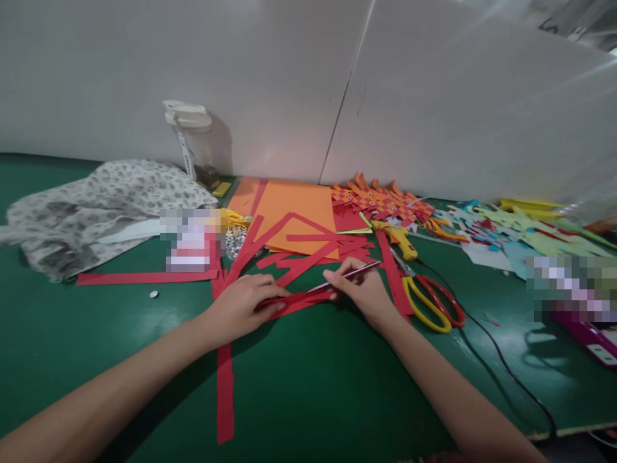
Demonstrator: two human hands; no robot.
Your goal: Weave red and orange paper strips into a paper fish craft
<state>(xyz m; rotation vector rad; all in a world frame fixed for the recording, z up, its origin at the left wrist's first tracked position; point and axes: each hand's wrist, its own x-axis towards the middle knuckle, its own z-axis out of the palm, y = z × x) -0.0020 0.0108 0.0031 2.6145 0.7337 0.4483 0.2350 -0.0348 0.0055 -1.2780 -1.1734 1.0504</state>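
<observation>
My left hand is closed on the left end of a folded red paper strip, fingers over it and thumb along its near side. In my right hand is a slim dark pinkish pencil, gripped as for writing, its tip against the strip. The lower fingers of that hand rest by the strip's right end. Under and past my left wrist lies a long red strip, pointing toward me. More loose red strips overlap just beyond my hands, partly on orange paper sheets.
Scissors with yellow and red handles lie right of my right hand. Behind them is a yellow glue gun, its black cord running toward me. Woven orange-red paper fish, paper scraps, patterned cloth and a bottle line the wall.
</observation>
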